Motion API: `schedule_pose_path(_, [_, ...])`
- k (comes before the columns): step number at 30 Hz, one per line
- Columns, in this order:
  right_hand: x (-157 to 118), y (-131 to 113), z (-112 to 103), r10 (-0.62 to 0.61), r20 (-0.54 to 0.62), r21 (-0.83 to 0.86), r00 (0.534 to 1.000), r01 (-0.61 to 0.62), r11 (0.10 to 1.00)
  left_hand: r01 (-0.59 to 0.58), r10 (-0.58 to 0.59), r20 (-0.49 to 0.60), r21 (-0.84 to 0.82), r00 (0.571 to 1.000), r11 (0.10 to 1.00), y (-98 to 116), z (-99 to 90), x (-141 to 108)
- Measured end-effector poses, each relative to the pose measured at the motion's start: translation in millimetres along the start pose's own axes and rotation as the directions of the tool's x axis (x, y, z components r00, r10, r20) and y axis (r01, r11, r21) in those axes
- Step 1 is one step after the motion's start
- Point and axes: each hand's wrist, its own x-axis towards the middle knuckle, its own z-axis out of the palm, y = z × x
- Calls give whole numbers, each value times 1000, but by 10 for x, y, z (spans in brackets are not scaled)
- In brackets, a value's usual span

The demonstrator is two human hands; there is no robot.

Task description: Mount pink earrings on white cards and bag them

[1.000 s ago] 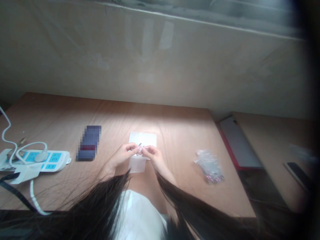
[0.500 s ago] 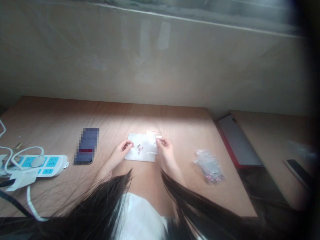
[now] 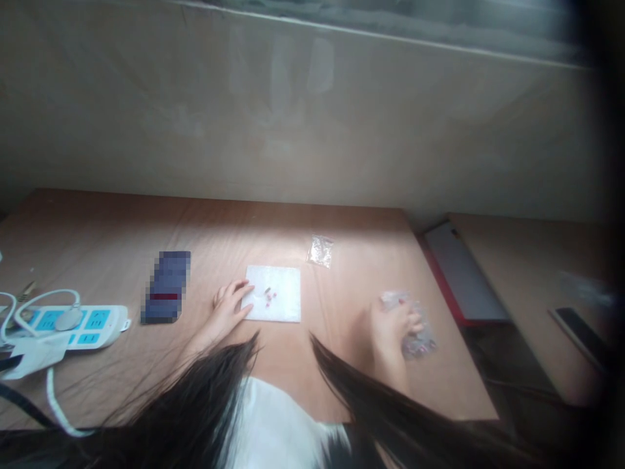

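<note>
A flat white square sheet [image 3: 283, 306] lies on the table. Several tiny pinkish pieces [image 3: 269, 298], with a darker one among them, sit near its middle. At the sheet's left edge rests my left hand [image 3: 230, 303], open, its fingers apart and nothing visible in them. My right hand [image 3: 390, 324] is over a clear plastic bag [image 3: 424, 344] of small things on the right, with its fingers curled onto the bag. Part of the bag is hidden under that hand. Behind the sheet, to the right, lies a small clear packet [image 3: 320, 251].
A phone [image 3: 167, 286] with a blurred-out screen lies to the left. A white power strip [image 3: 112, 326] with cables stands at the far left. Past the table's right edge are a red-edged grey panel [image 3: 471, 280] and another table with a dark phone [image 3: 581, 335].
My right hand has left the sheet and moved right to the plastic bag. The small packet now lies behind the sheet. My left hand has opened and shifted slightly left.
</note>
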Motion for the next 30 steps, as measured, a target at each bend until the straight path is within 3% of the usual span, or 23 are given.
schedule_pose_path(4, [-41, 409, 23, -76, -36, 45, 996, 77, 996, 21, -21, 2, 24, 1000, 999, -4, 5, -58])
schedule_pose_path(9, [16, 549, -77, -43, -104, 151, 994, 58, 987, 9, -9, -31, 4, 999, 1000, -29, 20, -92])
schedule_pose_path(13, [11, 408, -402, -32, -174, 245, 984, 75, 967, 36, -41, -80, -69, 996, 997, 26, -96, -78])
schedule_pose_path(16, [-75, 196, -704, -82, -229, 411, 970, 173, 895, 25, -42, -96, -171, 994, 985, 148, -254, -47])
schedule_pose_path(19, [-219, -81, -876, -261, -58, 609, 964, 241, 756, -16, -4, -66, -303, 998, 953, 368, -413, 8])
schedule_pose_path(20, [-280, -185, -891, -367, 45, 682, 929, 240, 691, -39, 24, -48, -343, 999, 938, 461, -456, 31])
schedule_pose_path(21, [-348, -293, -885, -482, 149, 741, 863, 226, 632, -66, 61, -27, -380, 998, 922, 558, -493, 54])
schedule_pose_path(23, [-506, -509, -827, -672, 315, 817, 671, 169, 551, -113, 145, 39, -444, 989, 889, 741, -548, 97])
schedule_pose_path(25, [-674, -696, -735, -772, 389, 859, 502, 106, 501, -131, 226, 144, -486, 963, 864, 862, -581, 124])
schedule_pose_path(26, [-752, -768, -687, -802, 401, 873, 443, 80, 481, -131, 254, 188, -498, 949, 858, 887, -593, 128])
schedule_pose_path(28, [-870, -860, -601, -816, 410, 883, 407, 49, 467, -108, 243, 216, -498, 946, 861, 866, -616, 113])
schedule_pose_path(30, [-930, -895, -545, -801, 424, 874, 422, 42, 485, -57, 168, 192, -479, 967, 876, 789, -645, 77])
